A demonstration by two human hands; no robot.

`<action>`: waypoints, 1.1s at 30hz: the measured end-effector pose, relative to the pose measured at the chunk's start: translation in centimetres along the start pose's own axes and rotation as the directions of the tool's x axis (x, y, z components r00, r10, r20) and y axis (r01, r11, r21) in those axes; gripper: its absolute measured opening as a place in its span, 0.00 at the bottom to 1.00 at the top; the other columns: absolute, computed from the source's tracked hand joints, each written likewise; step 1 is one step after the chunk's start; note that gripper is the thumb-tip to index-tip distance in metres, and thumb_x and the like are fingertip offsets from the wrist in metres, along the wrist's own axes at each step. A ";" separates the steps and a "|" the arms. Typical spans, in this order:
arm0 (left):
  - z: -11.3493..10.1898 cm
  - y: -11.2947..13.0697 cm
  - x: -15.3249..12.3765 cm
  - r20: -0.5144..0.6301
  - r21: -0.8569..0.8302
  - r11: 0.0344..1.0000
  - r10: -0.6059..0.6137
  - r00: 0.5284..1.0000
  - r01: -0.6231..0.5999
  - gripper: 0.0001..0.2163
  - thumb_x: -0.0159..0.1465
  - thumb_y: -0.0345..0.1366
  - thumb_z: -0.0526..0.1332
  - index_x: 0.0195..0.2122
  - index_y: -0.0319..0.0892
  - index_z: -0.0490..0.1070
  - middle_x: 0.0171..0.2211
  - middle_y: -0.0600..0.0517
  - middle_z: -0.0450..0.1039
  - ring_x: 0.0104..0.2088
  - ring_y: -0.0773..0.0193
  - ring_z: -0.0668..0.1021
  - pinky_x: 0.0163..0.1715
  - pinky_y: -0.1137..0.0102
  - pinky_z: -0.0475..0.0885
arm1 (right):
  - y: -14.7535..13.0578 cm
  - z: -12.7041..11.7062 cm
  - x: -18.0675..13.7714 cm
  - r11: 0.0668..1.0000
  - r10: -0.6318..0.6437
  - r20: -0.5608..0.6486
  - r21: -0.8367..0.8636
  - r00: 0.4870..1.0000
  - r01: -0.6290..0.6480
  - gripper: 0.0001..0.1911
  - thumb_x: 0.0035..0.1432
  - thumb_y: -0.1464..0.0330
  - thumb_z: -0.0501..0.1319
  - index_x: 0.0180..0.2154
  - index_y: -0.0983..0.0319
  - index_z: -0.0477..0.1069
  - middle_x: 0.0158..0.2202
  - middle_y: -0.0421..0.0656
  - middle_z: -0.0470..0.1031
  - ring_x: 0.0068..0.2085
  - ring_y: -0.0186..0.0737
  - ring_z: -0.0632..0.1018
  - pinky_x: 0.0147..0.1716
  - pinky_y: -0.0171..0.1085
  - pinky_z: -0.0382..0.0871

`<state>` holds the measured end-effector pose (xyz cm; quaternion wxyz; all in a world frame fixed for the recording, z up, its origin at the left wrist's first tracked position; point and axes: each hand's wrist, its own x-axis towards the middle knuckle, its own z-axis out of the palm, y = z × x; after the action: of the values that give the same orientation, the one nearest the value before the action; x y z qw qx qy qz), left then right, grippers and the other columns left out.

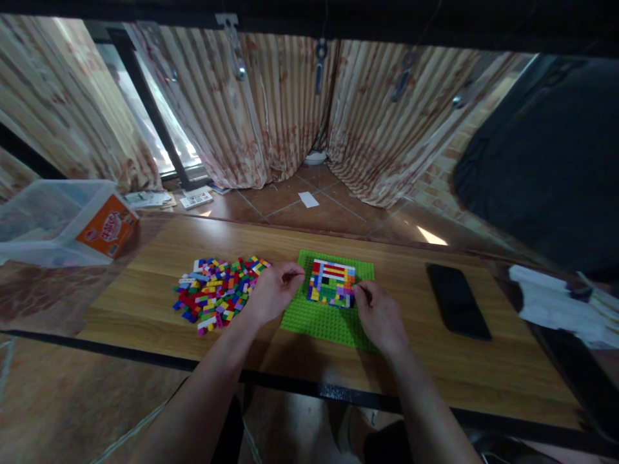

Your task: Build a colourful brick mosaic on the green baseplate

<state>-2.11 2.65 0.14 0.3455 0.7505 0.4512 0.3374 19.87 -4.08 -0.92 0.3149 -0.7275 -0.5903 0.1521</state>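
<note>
A green studded baseplate [324,325] lies on the wooden table. On it stands a square build of multicoloured toy bricks [333,283], with a black gap among its rows. My left hand [275,293] hovers over the plate's left edge, thumb and forefinger pinched; whatever is between them is too small to make out. At the build's right side, my right hand [380,316] has its fingers closed near the edge bricks. Its fingertips seem to touch there, but what they hold is hidden. Left of my left hand spreads a pile of loose toy bricks [217,290].
A black phone [458,301] lies on the right of the wooden table [145,309]. A clear plastic bin [58,219] with an orange label stands at the far left. White papers [546,296] lie at the right end. Curtains [271,116] hang beyond the table.
</note>
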 end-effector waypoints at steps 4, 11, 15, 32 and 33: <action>1.1 0.4 -0.9 0.058 -0.199 0.979 -0.036 0.998 0.047 0.05 0.63 0.34 0.59 0.34 0.41 0.75 0.32 0.51 0.79 0.33 0.64 0.79 0.34 0.72 0.72 | -0.1 0.0 0.0 1.000 0.017 0.012 -0.002 1.000 -0.017 0.16 0.63 0.60 0.50 0.33 0.61 0.72 0.29 0.45 0.76 0.31 0.42 0.76 0.32 0.37 0.62; 1.2 0.2 -1.1 0.035 -0.129 0.992 0.001 0.999 0.003 0.06 0.63 0.32 0.60 0.35 0.41 0.77 0.33 0.51 0.80 0.34 0.63 0.80 0.35 0.72 0.72 | -0.1 0.1 0.1 1.000 0.028 0.010 -0.008 1.000 -0.028 0.15 0.63 0.61 0.50 0.33 0.61 0.72 0.31 0.46 0.77 0.32 0.42 0.76 0.34 0.38 0.63; 1.5 0.2 -1.0 -0.021 -0.092 0.996 0.013 1.000 -0.015 0.05 0.62 0.31 0.62 0.34 0.42 0.79 0.32 0.52 0.80 0.32 0.64 0.79 0.35 0.71 0.72 | -0.1 0.2 0.1 1.000 0.023 0.008 -0.017 1.000 -0.023 0.15 0.63 0.62 0.50 0.34 0.61 0.72 0.31 0.46 0.77 0.32 0.42 0.76 0.33 0.37 0.63; 2.9 0.1 -0.8 -0.140 0.018 0.998 0.055 0.989 -0.053 0.06 0.58 0.26 0.65 0.27 0.43 0.77 0.29 0.53 0.77 0.33 0.64 0.78 0.35 0.71 0.72 | 0.1 0.2 0.1 1.000 0.020 0.009 -0.019 1.000 -0.020 0.17 0.63 0.60 0.50 0.34 0.61 0.72 0.31 0.47 0.77 0.32 0.43 0.76 0.34 0.38 0.63; 2.9 0.1 -0.9 -0.143 0.053 0.995 0.086 0.986 -0.079 0.06 0.59 0.26 0.65 0.28 0.43 0.77 0.30 0.53 0.77 0.34 0.64 0.78 0.36 0.71 0.71 | 0.1 0.2 0.1 1.000 0.019 0.008 -0.017 1.000 -0.018 0.17 0.63 0.60 0.50 0.34 0.61 0.72 0.31 0.47 0.77 0.32 0.43 0.76 0.34 0.38 0.63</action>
<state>-0.02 1.16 -1.48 0.2799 0.7499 0.4516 0.3943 19.89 -3.98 -1.11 0.3050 -0.7349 -0.5861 0.1531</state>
